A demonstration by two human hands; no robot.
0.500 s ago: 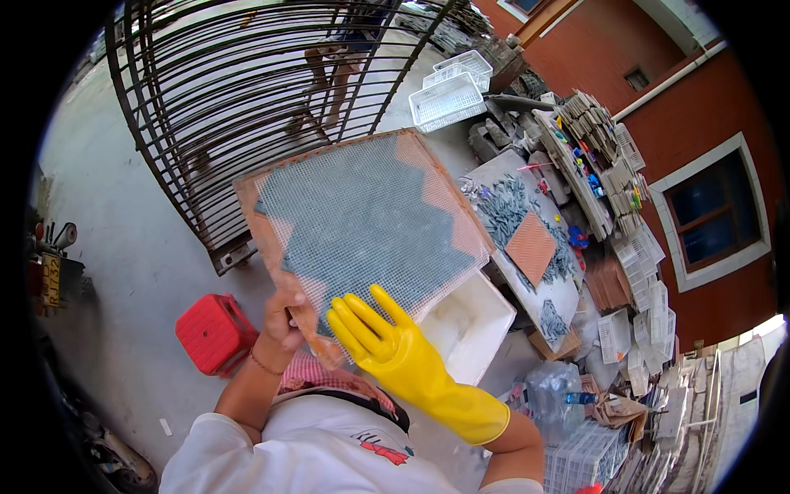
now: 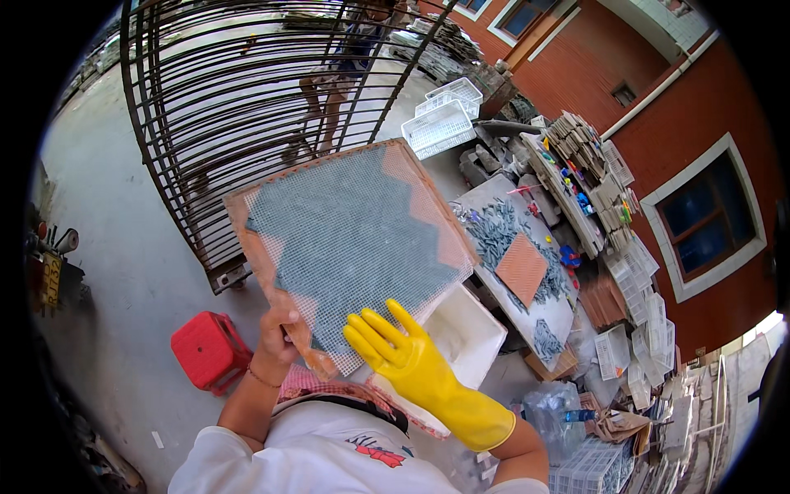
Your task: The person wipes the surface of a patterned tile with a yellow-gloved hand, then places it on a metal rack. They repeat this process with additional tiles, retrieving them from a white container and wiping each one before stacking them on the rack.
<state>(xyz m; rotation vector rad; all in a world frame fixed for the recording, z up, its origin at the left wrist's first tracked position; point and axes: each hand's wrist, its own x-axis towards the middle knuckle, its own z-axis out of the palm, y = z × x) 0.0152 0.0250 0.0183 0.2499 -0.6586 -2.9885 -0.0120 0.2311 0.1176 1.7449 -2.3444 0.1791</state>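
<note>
A square orange tray (image 2: 415, 177) covered with white mesh and a zigzag patch of small grey mosaic pieces (image 2: 354, 235) is tilted up in front of me. My left hand (image 2: 278, 333), bare with a thin bracelet, grips the tray's near corner. My right hand (image 2: 399, 350), in a yellow rubber glove, lies flat with fingers spread against the mesh at the tray's lower edge.
A white basin (image 2: 473, 329) sits just under the tray. A red plastic stool (image 2: 206, 350) stands at my left. A dark metal gate (image 2: 247, 90) rises behind. A worktable (image 2: 514, 255) with grey pieces and an orange mould (image 2: 521, 269) stands right; white baskets (image 2: 440, 123) and stacked trays beyond.
The tray is tilted slightly further up and toward me. My gloved right hand has shifted a little along the mesh near the lower edge.
</note>
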